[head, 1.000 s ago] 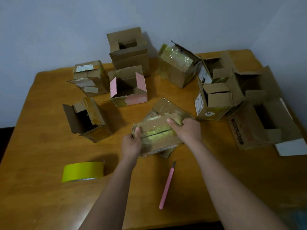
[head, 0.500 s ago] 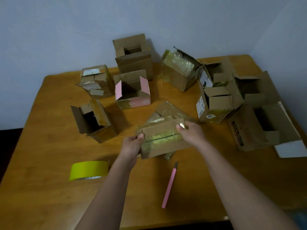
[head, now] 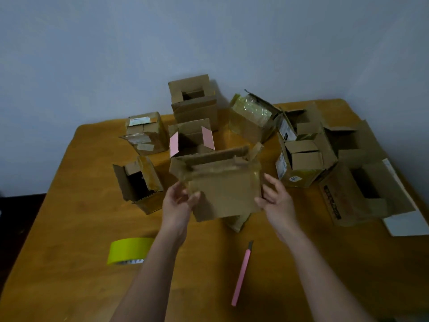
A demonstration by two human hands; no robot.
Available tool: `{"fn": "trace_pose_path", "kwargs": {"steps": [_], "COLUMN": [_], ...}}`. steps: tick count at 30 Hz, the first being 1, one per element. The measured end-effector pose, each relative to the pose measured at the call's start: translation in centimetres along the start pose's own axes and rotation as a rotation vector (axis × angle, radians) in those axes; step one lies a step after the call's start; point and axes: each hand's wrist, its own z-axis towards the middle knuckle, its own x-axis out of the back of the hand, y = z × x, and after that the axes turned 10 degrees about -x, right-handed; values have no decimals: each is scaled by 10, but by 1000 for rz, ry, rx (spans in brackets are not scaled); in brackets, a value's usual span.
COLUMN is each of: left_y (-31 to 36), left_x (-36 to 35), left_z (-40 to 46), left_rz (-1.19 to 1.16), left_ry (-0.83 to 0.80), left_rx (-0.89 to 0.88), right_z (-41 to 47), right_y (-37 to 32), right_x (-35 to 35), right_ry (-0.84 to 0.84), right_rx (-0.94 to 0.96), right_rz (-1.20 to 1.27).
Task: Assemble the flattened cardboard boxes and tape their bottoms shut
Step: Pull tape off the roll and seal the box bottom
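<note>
Gripping one flattened box (head: 222, 187), left hand (head: 178, 203) fingers pinch; right hand (head: 276, 201) fingers spread wide.

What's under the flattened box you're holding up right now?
Under the flattened box, a corner of another flattened cardboard piece shows on the table. The rest of it is covered.

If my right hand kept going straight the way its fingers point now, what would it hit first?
Probably the flattened box itself: the right hand is open with fingers angled up-left toward its right edge, already close or touching. Depth is unclear.
</note>
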Motion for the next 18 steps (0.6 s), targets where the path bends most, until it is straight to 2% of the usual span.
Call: {"fn": "trace_pose_path", "kwargs": {"steps": [3, 5, 8, 11, 13, 18], "left_y": [-28, -42, -46, -40, -33, -23], "left_x": [-2, -1, 6, 12, 12, 10], "left_z": [-6, -12, -14, -13, -11, -12], "left_rz": [54, 26, -76, -183, -247, -148], "left_ry": [-64, -99, -132, -129, -110, -170], "left_rx": [64, 110, 130, 146, 161, 156], "right_z": [3, 2, 2, 8, 7, 8], "right_y": [18, 29, 26, 21, 17, 9], "right_x": [-4, -3, 4, 12, 14, 14], "right_ry": [18, -9, -77, -185, -190, -195], "right_rx": [-30, -90, -110, -142, -158, -234], "right_rz": [-191, -227, -213, -68, -8, -13]}}
